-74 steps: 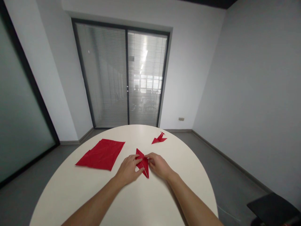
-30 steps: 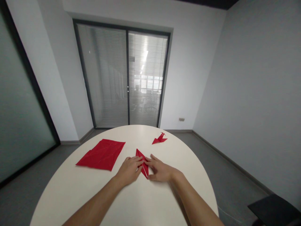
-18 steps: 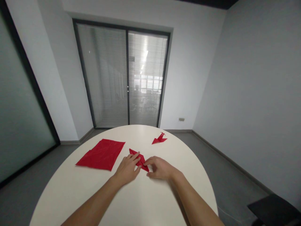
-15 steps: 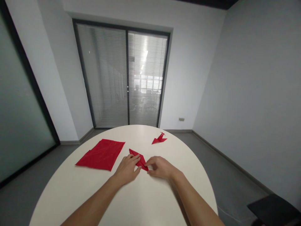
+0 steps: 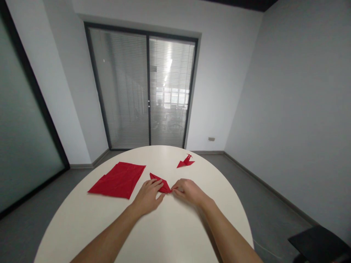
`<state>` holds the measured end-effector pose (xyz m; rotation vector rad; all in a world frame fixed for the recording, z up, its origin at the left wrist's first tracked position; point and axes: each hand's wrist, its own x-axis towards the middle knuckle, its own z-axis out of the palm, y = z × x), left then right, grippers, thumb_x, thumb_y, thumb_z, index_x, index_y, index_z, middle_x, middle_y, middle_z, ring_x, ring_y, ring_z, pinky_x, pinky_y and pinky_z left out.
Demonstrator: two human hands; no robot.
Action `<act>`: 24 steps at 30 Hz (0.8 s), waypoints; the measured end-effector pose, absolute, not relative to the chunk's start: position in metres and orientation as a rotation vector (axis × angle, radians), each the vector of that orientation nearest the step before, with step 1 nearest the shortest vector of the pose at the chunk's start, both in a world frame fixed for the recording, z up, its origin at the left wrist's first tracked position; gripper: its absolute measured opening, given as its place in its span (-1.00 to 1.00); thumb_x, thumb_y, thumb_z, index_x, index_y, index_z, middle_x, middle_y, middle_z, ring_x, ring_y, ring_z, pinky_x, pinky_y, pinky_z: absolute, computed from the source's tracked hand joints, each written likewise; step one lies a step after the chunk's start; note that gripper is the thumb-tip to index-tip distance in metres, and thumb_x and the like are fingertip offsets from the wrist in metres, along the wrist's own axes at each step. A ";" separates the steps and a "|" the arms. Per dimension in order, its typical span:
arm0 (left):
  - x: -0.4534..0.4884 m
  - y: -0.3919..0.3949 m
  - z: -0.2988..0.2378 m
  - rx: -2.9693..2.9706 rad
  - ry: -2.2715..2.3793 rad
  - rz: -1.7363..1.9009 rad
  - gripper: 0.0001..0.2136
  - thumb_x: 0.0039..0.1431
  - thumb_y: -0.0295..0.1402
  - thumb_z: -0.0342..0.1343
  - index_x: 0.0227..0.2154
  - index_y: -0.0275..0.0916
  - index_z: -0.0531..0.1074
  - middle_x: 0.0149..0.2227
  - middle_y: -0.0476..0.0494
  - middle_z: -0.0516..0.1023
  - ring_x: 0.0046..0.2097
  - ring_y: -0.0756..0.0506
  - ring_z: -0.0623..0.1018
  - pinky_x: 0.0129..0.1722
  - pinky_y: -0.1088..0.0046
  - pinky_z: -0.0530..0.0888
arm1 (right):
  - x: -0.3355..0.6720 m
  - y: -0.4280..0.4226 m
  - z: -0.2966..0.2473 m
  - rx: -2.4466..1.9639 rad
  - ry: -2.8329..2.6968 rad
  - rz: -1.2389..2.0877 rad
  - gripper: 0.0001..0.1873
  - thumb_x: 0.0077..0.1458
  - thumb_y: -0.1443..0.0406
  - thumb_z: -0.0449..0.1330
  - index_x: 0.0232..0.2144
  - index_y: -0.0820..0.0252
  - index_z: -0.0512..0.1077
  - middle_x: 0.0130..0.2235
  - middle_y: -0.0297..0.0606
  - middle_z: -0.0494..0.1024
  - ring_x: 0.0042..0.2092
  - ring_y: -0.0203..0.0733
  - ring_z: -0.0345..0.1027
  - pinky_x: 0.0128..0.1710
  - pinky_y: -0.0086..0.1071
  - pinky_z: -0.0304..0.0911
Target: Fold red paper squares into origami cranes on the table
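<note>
A folded piece of red paper [image 5: 165, 186] lies on the table between my hands, slim and pointed at its far left end. My left hand [image 5: 148, 194] rests flat on it, fingers stretched over its left part and thumb out at the near side. At the right end, my right hand [image 5: 185, 190] pinches the paper's corner between thumb and forefinger. Part of the paper is hidden under my left fingers.
A red origami crane [image 5: 186, 161] stands farther back at the right. Flat red paper sheets [image 5: 117, 179] lie to the left on the round white table [image 5: 164, 233]. A dark chair [image 5: 319, 243] is at the lower right.
My right hand has closed to a pinch and moved slightly up, bringing the paper's right corner up and left with it. My left hand has stayed in place.
</note>
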<state>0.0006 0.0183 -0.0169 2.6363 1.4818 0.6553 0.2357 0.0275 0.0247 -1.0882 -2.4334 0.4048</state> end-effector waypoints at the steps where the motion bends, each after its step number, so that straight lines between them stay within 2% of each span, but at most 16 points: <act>1: 0.000 0.019 -0.017 2.627 1.480 0.672 -0.64 0.25 -0.27 0.05 0.09 -0.14 0.45 0.18 -0.17 0.46 0.22 -0.26 0.36 0.23 0.07 0.23 | 0.236 0.028 0.025 -1.083 -2.398 0.421 -0.71 0.18 0.28 0.11 -0.17 0.15 0.61 -0.18 -0.17 0.66 -0.15 -0.07 0.49 -0.10 -0.32 0.28; 6: -0.001 0.023 -0.017 2.588 1.448 0.777 -0.67 0.26 -0.43 0.02 0.03 -0.05 0.50 0.07 -0.05 0.56 0.13 -0.18 0.44 0.18 0.19 0.29 | 0.243 0.035 0.018 -1.079 -2.162 0.619 -0.72 0.19 0.21 0.13 -0.23 0.20 0.61 -0.17 -0.14 0.65 -0.16 -0.06 0.50 -0.12 -0.28 0.32; 14: 0.000 0.017 -0.001 2.466 1.507 0.879 -0.77 0.28 -0.36 0.04 -0.12 -0.13 0.58 -0.13 -0.12 0.65 -0.07 -0.17 0.57 -0.01 0.30 0.41 | 0.254 0.056 0.001 -1.132 -1.799 0.848 -0.60 0.12 0.06 0.20 -0.29 0.31 0.58 -0.29 -0.10 0.65 -0.25 -0.06 0.48 -0.20 -0.24 0.33; 17: 0.003 0.014 0.004 2.393 1.551 0.855 -0.77 0.28 -0.34 0.03 -0.11 -0.12 0.56 -0.15 -0.09 0.66 -0.11 -0.17 0.59 -0.08 0.35 0.43 | 0.254 0.055 0.001 -1.143 -1.769 0.831 -0.62 0.12 0.09 0.21 -0.22 0.30 0.57 -0.21 -0.08 0.64 -0.16 -0.05 0.48 -0.09 -0.20 0.34; 21: 0.004 0.014 0.005 2.298 1.574 0.835 -0.76 0.29 -0.30 0.01 -0.13 -0.09 0.57 -0.18 -0.07 0.67 -0.14 -0.17 0.61 -0.16 0.38 0.42 | 0.251 0.047 0.005 -1.042 -1.877 0.750 -0.52 0.08 0.17 0.25 0.05 0.17 0.46 0.06 -0.11 0.52 0.01 -0.08 0.41 0.05 -0.18 0.31; 24: 0.005 0.014 0.006 2.231 1.553 0.844 -0.76 0.27 -0.28 0.02 -0.16 -0.11 0.58 -0.22 -0.09 0.67 -0.19 -0.16 0.61 -0.20 0.40 0.41 | 0.245 0.042 0.007 -1.012 -1.984 0.732 -0.50 0.05 0.15 0.30 0.06 0.11 0.46 0.07 -0.14 0.51 0.01 -0.07 0.40 0.03 -0.18 0.31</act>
